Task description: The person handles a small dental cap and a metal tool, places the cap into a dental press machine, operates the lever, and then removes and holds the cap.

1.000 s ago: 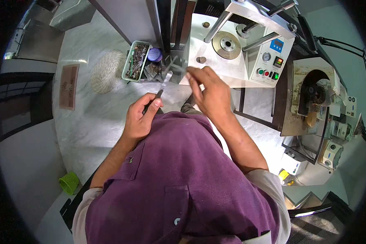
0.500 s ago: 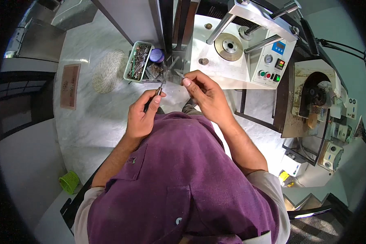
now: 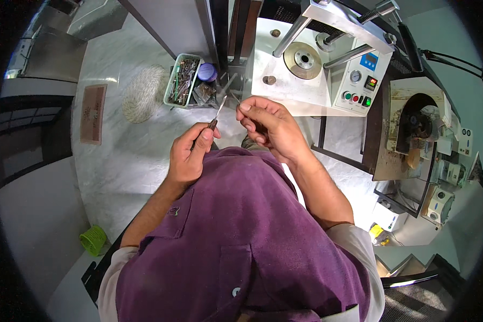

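Note:
My left hand (image 3: 189, 150) is closed round the dark handle of a thin knife-like tool (image 3: 220, 109). Its narrow metal blade points up and away, and light glints off it. To the right, my right hand (image 3: 273, 129) pinches a small thin metal piece (image 3: 234, 97) between thumb and forefinger. Only a slim end of that piece shows; the fingers hide the rest, so its kind is unclear. The blade and the piece are close together but appear apart. Both hands are in front of my purple apron (image 3: 241, 209).
Beyond the hands, a green tray (image 3: 169, 88) holds many small metal parts beside a purple-lidded jar (image 3: 207, 73). At right stands a white press machine (image 3: 335, 102) with a round metal plate (image 3: 290, 60). A round woven mat (image 3: 144, 95) lies on the floor.
My right hand has turned, its lower fingers now curling beneath, and the thin piece shows narrower. The tool in my left hand leans slightly more to the right, with its blade brighter.

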The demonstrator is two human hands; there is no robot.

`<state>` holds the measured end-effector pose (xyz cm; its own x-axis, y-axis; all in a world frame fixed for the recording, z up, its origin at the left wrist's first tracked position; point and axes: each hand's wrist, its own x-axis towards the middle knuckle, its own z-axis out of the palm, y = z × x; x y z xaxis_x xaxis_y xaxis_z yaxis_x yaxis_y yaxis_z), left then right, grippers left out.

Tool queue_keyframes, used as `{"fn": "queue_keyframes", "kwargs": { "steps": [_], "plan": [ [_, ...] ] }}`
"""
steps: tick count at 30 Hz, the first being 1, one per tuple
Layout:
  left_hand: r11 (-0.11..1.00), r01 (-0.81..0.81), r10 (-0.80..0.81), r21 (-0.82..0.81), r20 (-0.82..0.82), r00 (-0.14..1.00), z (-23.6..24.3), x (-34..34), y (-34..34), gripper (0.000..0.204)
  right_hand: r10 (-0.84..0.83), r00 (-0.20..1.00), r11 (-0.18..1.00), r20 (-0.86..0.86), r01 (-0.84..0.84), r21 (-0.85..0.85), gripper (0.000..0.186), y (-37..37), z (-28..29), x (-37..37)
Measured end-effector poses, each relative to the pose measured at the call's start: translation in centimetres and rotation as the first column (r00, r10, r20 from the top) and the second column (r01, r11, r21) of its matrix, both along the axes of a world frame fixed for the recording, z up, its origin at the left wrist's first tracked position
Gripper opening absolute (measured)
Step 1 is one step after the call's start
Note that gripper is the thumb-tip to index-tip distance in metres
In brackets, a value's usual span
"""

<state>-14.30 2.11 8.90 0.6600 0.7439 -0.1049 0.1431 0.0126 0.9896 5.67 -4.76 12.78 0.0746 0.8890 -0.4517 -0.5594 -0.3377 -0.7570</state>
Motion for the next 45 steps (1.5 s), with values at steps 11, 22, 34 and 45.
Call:
{"fn": "queue_keyframes", "kwargs": {
  "steps": [11, 22, 34, 45],
  "plan": [
    [0.996, 0.074, -0.071, -0.043, 0.068, 0.995, 0.5, 0.0, 0.1, 0.035, -0.023, 0.998, 0.999, -0.059, 0.02, -0.039, 0.018, 0.2, -0.5, 0.1],
    [0.982, -0.05, 0.053, 0.185, -0.01, 0.999, 0.1, 0.6, 0.3, 0.015, -0.038, 0.693, 0.986, 0.72, -0.09, 0.139, 0.023, -0.3, 0.2, -0.5],
    [0.983, 0.007, 0.005, 0.181, -0.064, 0.998, 0.6, 0.1, 0.3, 0.018, 0.082, 0.746, 0.986, 0.661, -0.158, 0.056, 0.025, -0.2, 1.0, 0.7],
    [0.991, 0.006, 0.009, 0.132, -0.115, 0.993, 0.5, 0.1, 0.2, 0.02, -0.016, 0.651, 0.996, 0.759, -0.056, 0.069, 0.028, -0.3, 0.4, 0.4]
  ]
}}
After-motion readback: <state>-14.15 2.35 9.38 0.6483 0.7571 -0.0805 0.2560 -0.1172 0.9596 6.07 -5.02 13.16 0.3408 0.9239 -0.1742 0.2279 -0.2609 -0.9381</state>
